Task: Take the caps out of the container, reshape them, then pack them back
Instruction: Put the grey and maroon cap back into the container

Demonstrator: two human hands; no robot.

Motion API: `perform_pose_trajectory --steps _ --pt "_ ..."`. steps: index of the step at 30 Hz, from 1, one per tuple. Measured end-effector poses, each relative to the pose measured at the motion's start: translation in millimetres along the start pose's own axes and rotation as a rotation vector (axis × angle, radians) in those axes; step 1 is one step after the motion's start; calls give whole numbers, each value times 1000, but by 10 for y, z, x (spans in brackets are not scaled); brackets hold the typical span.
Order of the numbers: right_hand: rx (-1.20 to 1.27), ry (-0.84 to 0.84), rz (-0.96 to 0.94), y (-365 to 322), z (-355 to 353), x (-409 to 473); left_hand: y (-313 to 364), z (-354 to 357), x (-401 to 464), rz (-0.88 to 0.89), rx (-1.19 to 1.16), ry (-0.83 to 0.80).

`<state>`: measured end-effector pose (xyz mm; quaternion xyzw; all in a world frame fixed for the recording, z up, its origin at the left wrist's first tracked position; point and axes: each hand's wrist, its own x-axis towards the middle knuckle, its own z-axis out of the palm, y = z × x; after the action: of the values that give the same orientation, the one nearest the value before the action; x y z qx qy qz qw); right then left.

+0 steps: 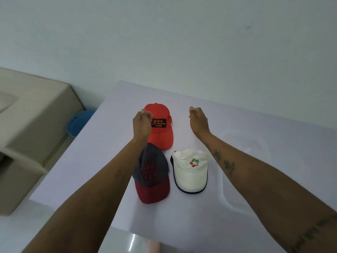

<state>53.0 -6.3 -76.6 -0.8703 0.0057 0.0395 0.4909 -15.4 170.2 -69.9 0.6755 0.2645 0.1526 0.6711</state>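
Hovering over the table (237, 125), the left hand (142, 123) and right hand (198, 120) are loosely curled and hold nothing. Red cap (162, 132), grey cap (151, 172) and white cap (190, 172) lie spread apart, probably for reshaping; a clear container (246, 201) sits right.

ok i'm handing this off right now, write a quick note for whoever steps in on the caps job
Left hand: loosely closed, empty, raised over the red cap.
Right hand: loosely closed, empty, over bare table.
Caps: three lie on the table, the red cap farthest, the grey and maroon cap near left, the white cap near right.
Container: the clear container sits right of the caps and looks empty.
Done: caps are out.
Left: whether reshaping is finished cannot be told; packing back remains.
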Motion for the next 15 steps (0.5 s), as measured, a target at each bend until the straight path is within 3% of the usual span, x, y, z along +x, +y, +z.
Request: perform_pose_trajectory --steps 5,15 --pt "52 -7 -17 128 -144 -524 -80 15 -616 -54 -61 -56" --pt "150 -32 -45 406 190 -1354 -856 -249 -1637 -324 -67 53"
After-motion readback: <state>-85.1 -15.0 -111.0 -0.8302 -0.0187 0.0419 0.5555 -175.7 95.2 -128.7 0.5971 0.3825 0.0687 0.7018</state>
